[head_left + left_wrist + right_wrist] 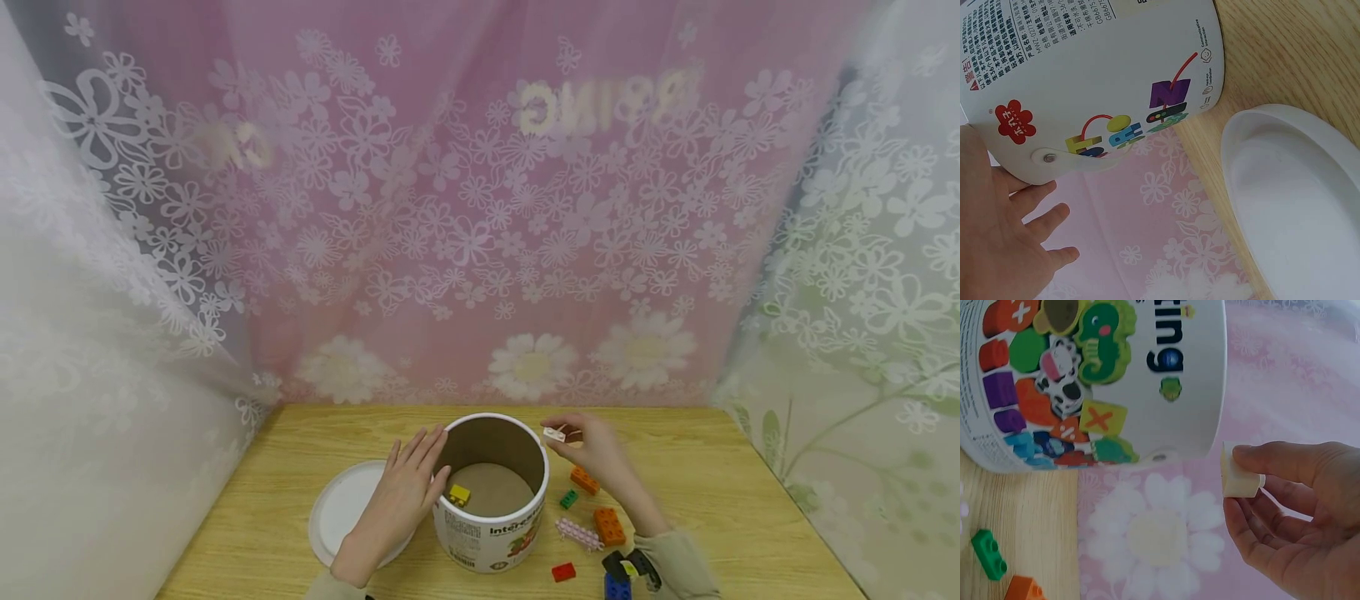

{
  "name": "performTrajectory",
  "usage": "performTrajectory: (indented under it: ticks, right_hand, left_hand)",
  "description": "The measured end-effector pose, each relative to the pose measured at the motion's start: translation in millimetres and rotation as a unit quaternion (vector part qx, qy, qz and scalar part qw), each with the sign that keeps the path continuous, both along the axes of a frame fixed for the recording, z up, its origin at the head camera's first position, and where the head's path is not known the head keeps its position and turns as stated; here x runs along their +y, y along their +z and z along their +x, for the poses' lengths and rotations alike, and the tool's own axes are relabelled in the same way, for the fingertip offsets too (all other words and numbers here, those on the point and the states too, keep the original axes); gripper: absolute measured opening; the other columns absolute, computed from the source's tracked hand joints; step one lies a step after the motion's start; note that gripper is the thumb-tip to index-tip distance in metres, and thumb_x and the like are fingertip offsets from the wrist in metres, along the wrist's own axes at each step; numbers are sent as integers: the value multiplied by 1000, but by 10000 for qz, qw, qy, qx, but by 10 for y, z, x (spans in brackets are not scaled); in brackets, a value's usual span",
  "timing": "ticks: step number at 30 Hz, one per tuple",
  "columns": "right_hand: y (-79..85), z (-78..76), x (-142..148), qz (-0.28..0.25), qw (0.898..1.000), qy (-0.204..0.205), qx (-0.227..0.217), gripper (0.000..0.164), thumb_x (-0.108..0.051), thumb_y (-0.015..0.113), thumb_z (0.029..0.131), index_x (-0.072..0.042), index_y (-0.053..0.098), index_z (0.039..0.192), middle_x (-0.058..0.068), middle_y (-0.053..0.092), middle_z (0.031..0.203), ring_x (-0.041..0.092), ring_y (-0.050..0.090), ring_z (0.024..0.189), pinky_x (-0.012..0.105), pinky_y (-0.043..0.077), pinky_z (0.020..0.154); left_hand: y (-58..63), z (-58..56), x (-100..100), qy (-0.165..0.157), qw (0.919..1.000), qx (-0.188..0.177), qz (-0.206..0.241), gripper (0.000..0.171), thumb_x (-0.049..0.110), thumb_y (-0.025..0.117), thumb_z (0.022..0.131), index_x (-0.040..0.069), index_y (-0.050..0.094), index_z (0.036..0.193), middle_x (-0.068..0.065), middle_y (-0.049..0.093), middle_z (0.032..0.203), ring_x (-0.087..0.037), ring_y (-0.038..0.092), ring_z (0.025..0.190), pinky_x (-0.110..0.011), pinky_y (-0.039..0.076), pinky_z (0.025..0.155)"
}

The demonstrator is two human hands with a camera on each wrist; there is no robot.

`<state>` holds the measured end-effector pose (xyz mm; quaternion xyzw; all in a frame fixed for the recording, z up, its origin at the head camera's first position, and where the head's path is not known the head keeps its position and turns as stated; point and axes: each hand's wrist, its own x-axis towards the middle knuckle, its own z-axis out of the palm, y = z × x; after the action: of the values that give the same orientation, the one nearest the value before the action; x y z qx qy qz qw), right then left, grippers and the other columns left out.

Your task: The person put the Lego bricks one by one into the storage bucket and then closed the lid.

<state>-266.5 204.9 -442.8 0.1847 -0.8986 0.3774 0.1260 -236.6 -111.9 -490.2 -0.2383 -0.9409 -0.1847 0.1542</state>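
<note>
A white round bucket [489,542] with printed sides stands upright on the table, its top uncovered. Inside, on the bottom, lies a yellow building block [460,495]. My left hand [405,483] rests on the bucket's left rim with fingers straight; the left wrist view shows the same hand [1010,231] spread against the bucket's edge. Just beyond the right rim, at rim height, my right hand [596,450] pinches a white building block [554,434] between thumb and fingers. In the right wrist view the white block [1239,475] has its hollow underside facing the bucket.
A white lid [341,508] lies left of the bucket. To the right are orange blocks [610,527], a green block [569,499], a pink knobbly strip [579,534], a red block [564,572] and a blue block [618,587]. A flowered curtain [480,250] hangs behind the table.
</note>
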Motion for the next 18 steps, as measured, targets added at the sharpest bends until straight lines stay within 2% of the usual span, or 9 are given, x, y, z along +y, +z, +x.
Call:
performTrajectory:
  ticks: [5,12,15,18]
  right_hand:
    - [3,-32,-173,-12,9999,128,68,23,-11,79,89,-8,77,111,5,71,104,22,67,89,34,61,80]
    - [8,-64,-391,31,9980,589,220,23,-10,78,89,-6,76,111,6,71,103,19,66,85,30,61,76]
    - [-9,-96,-462,61,9972,711,244,22,-9,78,89,-9,76,111,5,71,102,17,65,83,28,60,73]
    - [-28,-126,-518,77,9965,785,281,23,-9,79,89,-11,77,111,4,71,104,18,66,85,30,60,73]
  left_hand:
    - [3,-1,3,-5,10000,17,33,60,45,38,110,8,38,157,-6,35,163,-31,30,151,-62,17,122]
    - [19,7,8,14,10000,20,3,59,44,39,110,9,38,157,-5,35,163,-31,30,151,-62,16,123]
    - [20,6,9,20,10000,11,-1,59,44,39,110,9,39,157,-6,35,163,-31,30,151,-62,16,123]
    - [15,1,6,34,10000,2,-27,59,44,38,110,9,39,157,-6,36,163,-31,30,151,-62,17,122]
